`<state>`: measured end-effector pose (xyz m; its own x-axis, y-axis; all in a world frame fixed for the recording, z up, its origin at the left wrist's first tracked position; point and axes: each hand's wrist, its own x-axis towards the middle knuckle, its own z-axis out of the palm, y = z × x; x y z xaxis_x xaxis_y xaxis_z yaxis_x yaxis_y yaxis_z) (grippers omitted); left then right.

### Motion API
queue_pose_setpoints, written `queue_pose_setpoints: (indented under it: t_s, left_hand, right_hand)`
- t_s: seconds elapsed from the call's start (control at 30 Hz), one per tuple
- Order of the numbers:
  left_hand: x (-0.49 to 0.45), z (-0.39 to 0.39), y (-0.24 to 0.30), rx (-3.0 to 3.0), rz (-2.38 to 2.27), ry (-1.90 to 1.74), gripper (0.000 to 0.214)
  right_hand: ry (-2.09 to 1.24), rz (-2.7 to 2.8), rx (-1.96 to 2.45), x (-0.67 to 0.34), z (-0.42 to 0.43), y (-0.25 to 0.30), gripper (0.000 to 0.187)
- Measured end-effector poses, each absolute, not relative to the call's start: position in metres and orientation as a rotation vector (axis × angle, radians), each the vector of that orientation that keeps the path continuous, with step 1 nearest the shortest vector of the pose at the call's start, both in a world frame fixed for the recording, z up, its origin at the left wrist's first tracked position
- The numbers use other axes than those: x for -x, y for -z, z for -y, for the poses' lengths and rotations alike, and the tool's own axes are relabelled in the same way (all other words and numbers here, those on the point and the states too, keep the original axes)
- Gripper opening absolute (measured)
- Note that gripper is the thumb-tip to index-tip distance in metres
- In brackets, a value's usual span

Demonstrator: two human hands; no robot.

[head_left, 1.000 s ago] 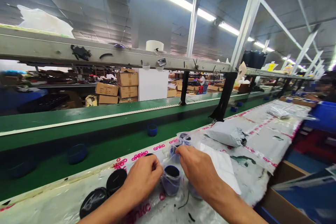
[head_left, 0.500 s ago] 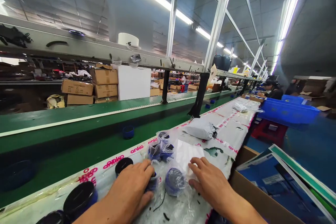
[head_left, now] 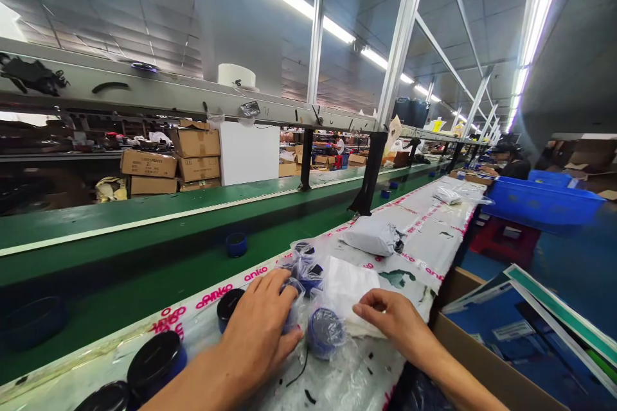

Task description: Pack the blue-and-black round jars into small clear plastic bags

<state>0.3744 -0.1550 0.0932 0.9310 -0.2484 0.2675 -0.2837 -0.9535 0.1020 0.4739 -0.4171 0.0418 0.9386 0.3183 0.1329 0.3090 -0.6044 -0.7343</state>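
Note:
My left hand (head_left: 260, 327) lies over a small blue round part wrapped in clear plastic (head_left: 292, 314), fingers curled round it on the plastic-covered bench (head_left: 419, 237). Just right of it sits another bagged blue part (head_left: 325, 332). My right hand (head_left: 393, 321) pinches the edge of a stack of white clear bags (head_left: 348, 286). Behind my hands lie more bagged blue parts (head_left: 304, 263). Two black-lidded blue parts (head_left: 154, 359) stand at the lower left, and one (head_left: 227, 306) by my left fingers.
A green conveyor belt (head_left: 144, 250) runs along the far side with a blue part (head_left: 236, 244) on it. A grey bag (head_left: 371, 236) lies further along the bench. An open cardboard box (head_left: 486, 359) with blue printed cartons is at my right. Blue crates (head_left: 540, 200) and co-workers stand beyond.
The view swung right and then steadied. My hands came apart from the bag they held together; the left settled on a wrapped part, the right curled onto the white bags.

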Motion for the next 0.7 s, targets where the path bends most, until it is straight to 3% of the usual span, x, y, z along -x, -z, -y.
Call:
queue_pose_setpoints:
  t_s: [0.1, 0.3, 0.47, 0.7]
  left_hand:
    - [-0.367, 0.155, -0.093, -2.894, 0.49, -0.497, 0.028]
    - [-0.357, 0.166, -0.092, -2.649, 0.548, -0.579, 0.021]
    - [-0.364, 0.189, -0.098, -2.346, 0.34, -0.383, 0.005]
    - [-0.379, 0.186, -0.109, -1.606, 0.088, 0.02, 0.047]
  right_hand:
    - [-0.12, 0.381, 2.07, -0.477, 0.419, -0.048, 0.038]
    - [-0.186, 0.2, 1.847, -0.469, 0.415, -0.064, 0.027]
    - [-0.331, 0.223, 1.621, -0.452, 0.401, -0.082, 0.023]
    - [-0.593, 0.349, 1.325, -0.426, 0.361, -0.096, 0.029]
